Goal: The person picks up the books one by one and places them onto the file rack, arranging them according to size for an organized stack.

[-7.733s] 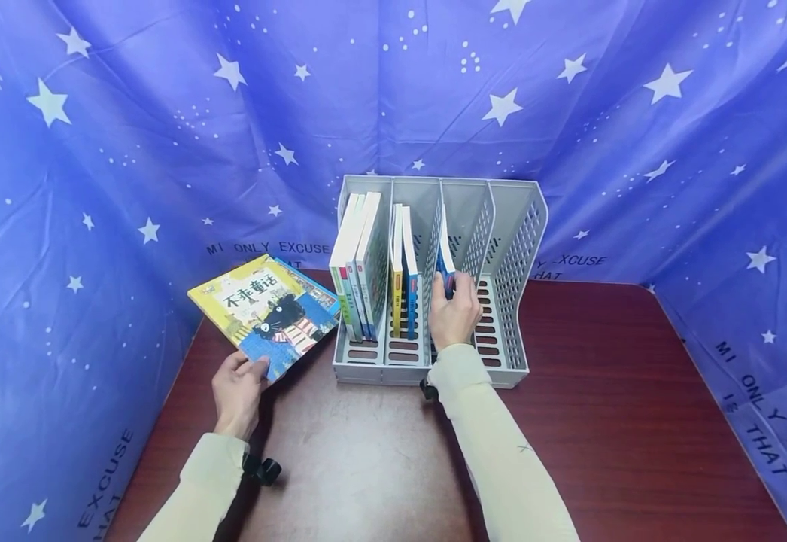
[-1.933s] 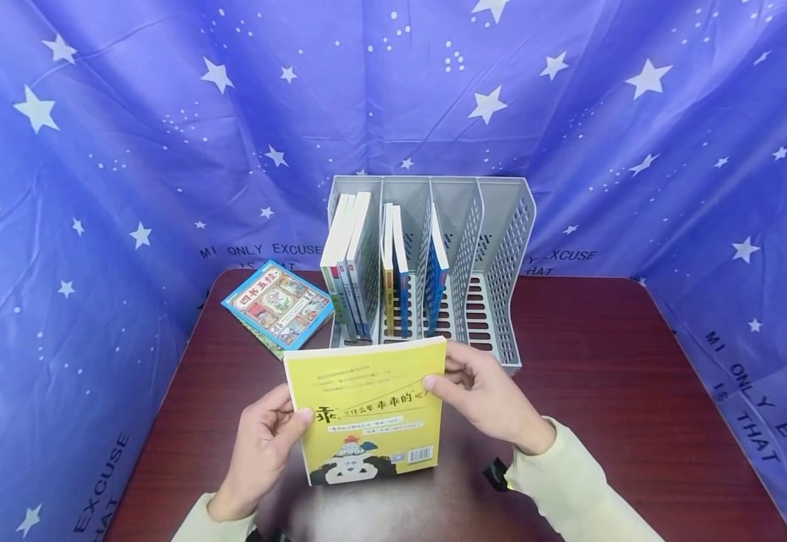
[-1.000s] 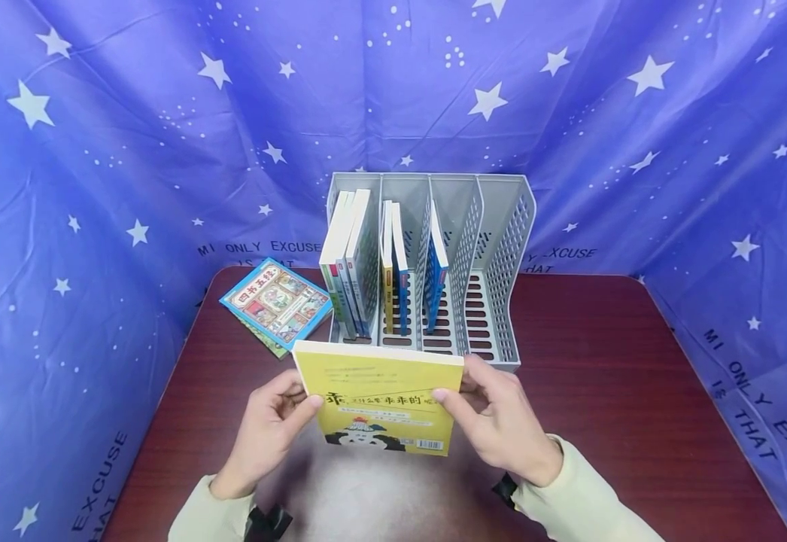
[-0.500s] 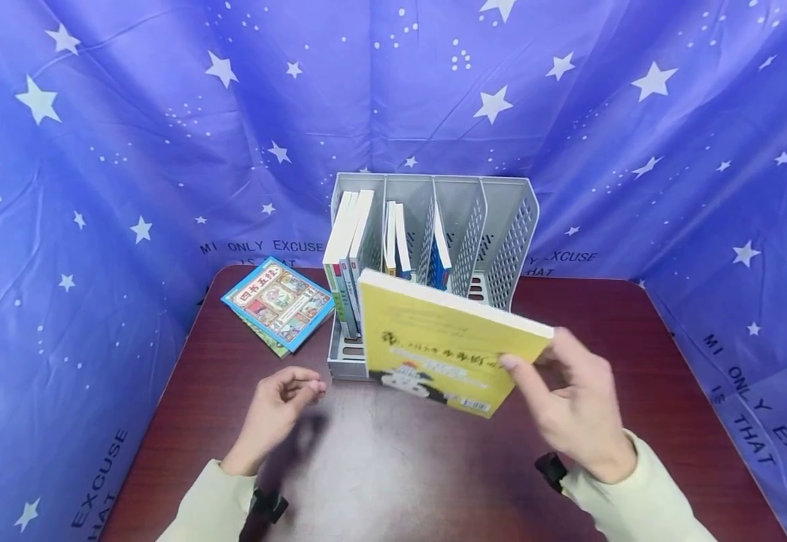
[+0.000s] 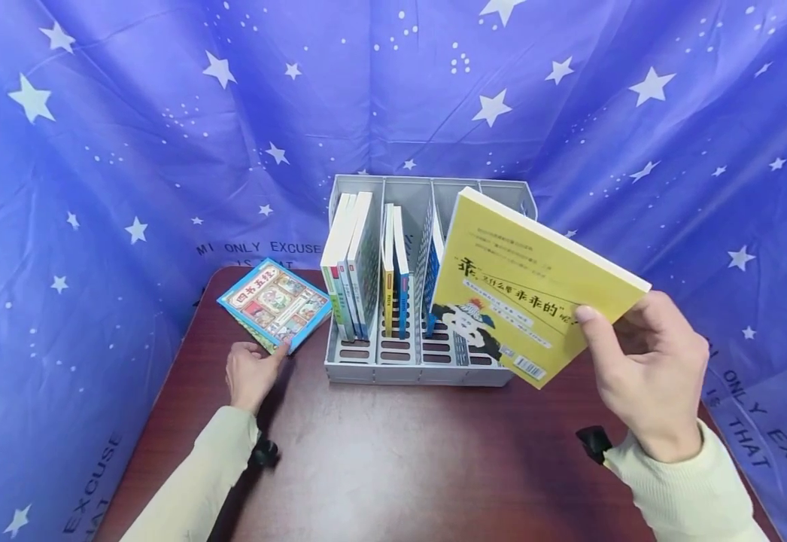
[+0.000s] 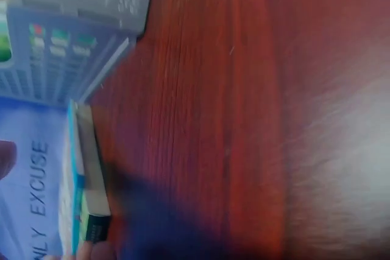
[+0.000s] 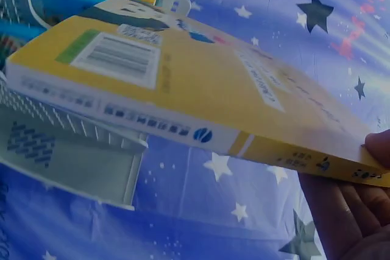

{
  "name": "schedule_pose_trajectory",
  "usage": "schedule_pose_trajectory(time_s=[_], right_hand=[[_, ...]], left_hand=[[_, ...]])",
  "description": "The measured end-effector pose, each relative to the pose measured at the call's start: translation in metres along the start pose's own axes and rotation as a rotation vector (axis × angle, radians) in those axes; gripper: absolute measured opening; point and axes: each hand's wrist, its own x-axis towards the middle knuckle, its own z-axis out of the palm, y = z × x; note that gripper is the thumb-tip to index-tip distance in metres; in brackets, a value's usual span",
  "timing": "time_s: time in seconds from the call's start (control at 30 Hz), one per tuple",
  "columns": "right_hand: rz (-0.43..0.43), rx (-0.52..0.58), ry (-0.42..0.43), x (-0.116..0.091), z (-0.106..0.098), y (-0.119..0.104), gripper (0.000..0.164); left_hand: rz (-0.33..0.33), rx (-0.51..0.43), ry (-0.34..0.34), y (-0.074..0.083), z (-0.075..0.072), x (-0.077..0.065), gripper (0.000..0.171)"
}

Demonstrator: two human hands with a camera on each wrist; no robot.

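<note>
My right hand (image 5: pixel 657 369) grips a yellow picture book (image 5: pixel 515 286) by its right edge, thumb on the back cover. The book is tilted in the air before the right part of a grey file holder (image 5: pixel 420 374), hiding much of it. In the right wrist view, the book's spine (image 7: pixel 158 123) faces the camera. My left hand (image 5: pixel 251 373) is at the near corner of a blue-bordered book (image 5: pixel 274 305), thumb on the cover and fingers curled at the edge. A green-edged book (image 5: pixel 253 331) lies beneath it. In the left wrist view, fingertips (image 6: pixel 91 251) touch the stack's end.
The holder's left compartment has several books (image 5: pixel 349 263) upright. The second has a yellow-spined book (image 5: pixel 388 301) and a blue-spined one (image 5: pixel 403 301). Another blue book (image 5: pixel 432 301) leans in the third. A starry curtain (image 5: pixel 393 90) surrounds the dark red table (image 5: pixel 366 459).
The yellow book, earlier held by both hands in front, has moved right and up in my right hand alone. My left hand let go of it and moved left to the blue-bordered book.
</note>
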Motion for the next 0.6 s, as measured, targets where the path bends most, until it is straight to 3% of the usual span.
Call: schedule_pose_trajectory(time_s=[0.17, 0.3, 0.43, 0.6], right_hand=[[-0.007, -0.141, 0.023, 0.003, -0.002, 0.005, 0.022], [0.002, -0.259, 0.050, 0.002, 0.003, 0.013, 0.021], [-0.011, -0.322, 0.081, 0.000, 0.017, 0.024, 0.020], [-0.032, -0.385, 0.114, -0.003, 0.040, 0.041, 0.021]], left_hand=[[-0.135, 0.030, -0.023, 0.004, 0.003, 0.016, 0.096], [-0.193, 0.062, -0.075, 0.008, 0.005, 0.025, 0.108], [-0.202, 0.113, -0.090, 0.009, 0.007, 0.032, 0.101], [-0.165, 0.158, -0.115, 0.007, 0.007, 0.034, 0.089]])
